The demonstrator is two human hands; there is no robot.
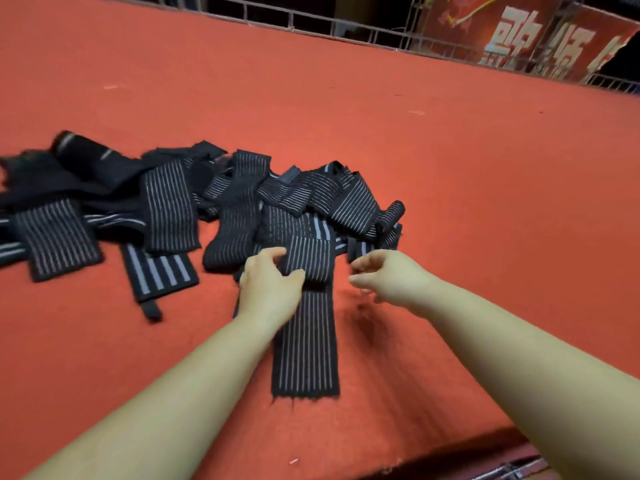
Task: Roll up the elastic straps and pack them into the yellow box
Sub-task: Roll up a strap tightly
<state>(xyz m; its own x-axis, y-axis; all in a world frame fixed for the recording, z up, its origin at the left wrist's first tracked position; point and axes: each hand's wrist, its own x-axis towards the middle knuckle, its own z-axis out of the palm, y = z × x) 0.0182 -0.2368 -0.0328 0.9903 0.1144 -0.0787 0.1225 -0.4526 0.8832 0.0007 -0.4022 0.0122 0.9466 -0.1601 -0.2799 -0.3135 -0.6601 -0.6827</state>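
A black elastic strap with thin white stripes [306, 344] lies flat on the red felt, running toward me. Its far end is folded over into a small roll [311, 259]. My left hand [270, 289] grips that roll from the left, thumb under it and fingers curled over the top. My right hand [384, 275] hovers just right of the roll with loosely curled fingers, holding nothing. Behind lies a heap of several more black striped straps [173, 206]. No yellow box is in view.
The red felt table [450, 168] stretches far back and right. Its near edge runs along the bottom right. A metal railing [346, 27] and a red banner with white characters [540, 36] stand beyond the far edge.
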